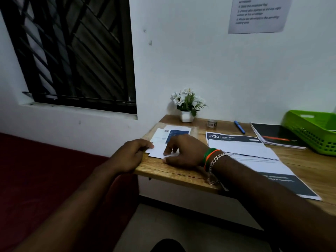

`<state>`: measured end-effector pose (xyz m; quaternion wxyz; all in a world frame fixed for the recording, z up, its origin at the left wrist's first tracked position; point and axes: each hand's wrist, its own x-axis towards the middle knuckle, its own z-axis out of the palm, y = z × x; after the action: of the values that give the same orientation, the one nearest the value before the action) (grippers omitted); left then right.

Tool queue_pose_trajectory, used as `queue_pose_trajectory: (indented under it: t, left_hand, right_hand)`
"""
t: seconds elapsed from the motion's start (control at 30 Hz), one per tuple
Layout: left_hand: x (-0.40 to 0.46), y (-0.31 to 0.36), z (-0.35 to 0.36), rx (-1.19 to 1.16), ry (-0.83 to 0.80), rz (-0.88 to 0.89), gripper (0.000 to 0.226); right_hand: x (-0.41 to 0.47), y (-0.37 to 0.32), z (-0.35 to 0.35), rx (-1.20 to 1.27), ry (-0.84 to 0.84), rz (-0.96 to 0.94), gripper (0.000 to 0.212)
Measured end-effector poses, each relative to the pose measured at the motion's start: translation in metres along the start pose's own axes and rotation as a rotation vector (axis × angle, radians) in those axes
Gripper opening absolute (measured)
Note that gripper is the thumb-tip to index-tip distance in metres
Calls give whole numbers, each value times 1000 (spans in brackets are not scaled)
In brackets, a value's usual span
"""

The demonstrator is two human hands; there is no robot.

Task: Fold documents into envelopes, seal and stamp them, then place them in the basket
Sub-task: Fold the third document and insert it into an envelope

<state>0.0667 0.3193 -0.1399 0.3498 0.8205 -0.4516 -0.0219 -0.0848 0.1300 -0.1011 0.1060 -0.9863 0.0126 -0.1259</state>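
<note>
A small stack of white envelopes (157, 150) and papers lies at the left end of the wooden table (163, 170). My left hand (131, 155) pinches the left edge of the top envelope at the table's edge. My right hand (183, 150) rests on the same stack, fingers pointing down onto the paper. Beneath my right forearm lie printed documents (241, 148) with dark headers, one marked 2720. The green basket (312, 131) stands at the far right of the table.
A white pot of flowers (188, 104) stands at the back by the wall. Beside it sit a small roll of tape (212, 123), a blue pen (239, 127) and a dark booklet (274, 135). A window and a red surface are to the left.
</note>
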Motion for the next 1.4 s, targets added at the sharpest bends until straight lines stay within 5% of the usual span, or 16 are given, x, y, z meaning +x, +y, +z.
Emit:
queue_pose_trajectory:
  t: [0.5, 0.9, 1.07, 1.23, 1.4]
  left_hand:
    - [6, -9, 2, -25, 18, -10, 29]
    - [10, 0, -1, 32, -18, -57, 41]
    - [30, 38, 0, 47, 6, -86, 34]
    - [37, 137, 27, -307, 342, 196, 64]
    - [54, 219, 66, 60, 434, 369, 116]
  right_hand:
    - [-5, -29, 2, -460, 195, -214, 26]
    - [-49, -58, -73, 78, 701, -172, 9]
    - [-66, -26, -121, 260, 927, -17, 11]
    - [-83, 19, -146, 417, 1102, 122, 12]
    - [-98, 63, -156, 568, 1287, 241, 16]
